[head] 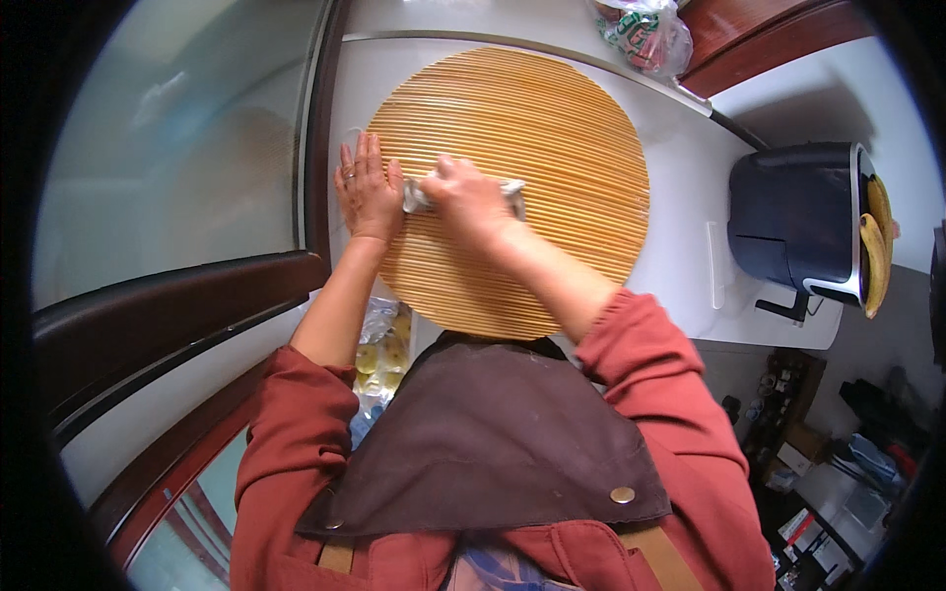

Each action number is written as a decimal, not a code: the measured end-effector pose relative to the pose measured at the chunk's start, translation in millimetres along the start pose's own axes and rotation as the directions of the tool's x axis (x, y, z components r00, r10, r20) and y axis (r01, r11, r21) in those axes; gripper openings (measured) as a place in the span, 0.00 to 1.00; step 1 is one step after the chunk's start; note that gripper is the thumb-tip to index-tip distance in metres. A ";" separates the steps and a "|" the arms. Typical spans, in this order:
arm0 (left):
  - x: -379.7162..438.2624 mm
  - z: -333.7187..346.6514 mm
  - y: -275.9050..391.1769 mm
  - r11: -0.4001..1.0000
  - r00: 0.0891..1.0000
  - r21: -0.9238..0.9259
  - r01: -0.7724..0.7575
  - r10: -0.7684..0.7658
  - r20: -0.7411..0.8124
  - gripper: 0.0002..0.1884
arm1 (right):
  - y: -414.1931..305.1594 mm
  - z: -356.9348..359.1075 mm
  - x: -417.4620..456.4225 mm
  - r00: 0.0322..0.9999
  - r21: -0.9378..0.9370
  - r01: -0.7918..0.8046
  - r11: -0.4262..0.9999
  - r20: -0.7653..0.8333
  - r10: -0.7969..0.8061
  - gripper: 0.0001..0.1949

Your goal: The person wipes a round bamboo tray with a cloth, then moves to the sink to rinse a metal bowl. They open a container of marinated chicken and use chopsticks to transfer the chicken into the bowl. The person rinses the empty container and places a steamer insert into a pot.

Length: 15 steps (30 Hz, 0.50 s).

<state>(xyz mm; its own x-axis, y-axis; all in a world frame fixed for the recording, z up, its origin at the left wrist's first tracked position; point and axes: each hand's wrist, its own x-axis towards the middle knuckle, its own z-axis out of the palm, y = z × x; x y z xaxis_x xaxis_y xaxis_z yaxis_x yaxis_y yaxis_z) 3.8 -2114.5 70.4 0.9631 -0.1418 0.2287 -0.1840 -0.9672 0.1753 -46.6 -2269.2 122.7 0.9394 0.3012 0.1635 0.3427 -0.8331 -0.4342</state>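
A round, ribbed mat of thin wooden or bamboo slats lies on the white countertop before me. My left hand rests flat at the mat's left edge, fingers slightly spread, with a ring on one finger. In my right hand is a crumpled whitish cloth, pressed against the slats left of the mat's centre. Part of the cloth is hidden under the fingers, and this hand looks slightly blurred.
A dark air fryer stands on the right of the counter, with bananas on it. Behind the mat sits a plastic bag. A dark-framed glass panel borders the left. Bagged yellowish fruit lies below, near my left forearm.
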 end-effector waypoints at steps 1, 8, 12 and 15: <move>-3.8 0.0 -2.9 1.000 1.000 -0.010 0.014 -0.014 0.009 0.26 | 15.2 -2.9 -17.2 0.998 -0.005 0.031 0.999 -0.048 -0.032 0.10; -9.6 0.1 -2.8 0.999 1.000 -0.035 0.025 -0.026 -0.016 0.26 | 116.5 -93.8 -115.4 0.898 -0.099 -0.441 0.892 -0.062 0.436 0.18; -8.4 5.1 -6.2 0.999 0.999 -0.052 0.001 -0.003 -0.049 0.26 | 91.6 -38.8 -28.1 0.971 -0.122 -0.072 0.990 -0.235 0.042 0.17; -5.5 1.4 -4.8 1.000 0.999 -0.018 -0.011 0.011 -0.033 0.26 | 31.8 4.8 53.2 0.997 -0.067 -0.020 0.998 -0.072 0.015 0.09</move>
<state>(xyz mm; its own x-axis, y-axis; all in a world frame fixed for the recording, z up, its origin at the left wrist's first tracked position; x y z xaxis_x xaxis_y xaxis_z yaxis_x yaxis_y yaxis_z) -0.4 -2109.3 66.9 0.9540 -0.1450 0.2624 -0.1983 -0.9616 0.1896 14.3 -2277.5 113.4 0.9417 0.2541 0.2204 0.3226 -0.8682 -0.3771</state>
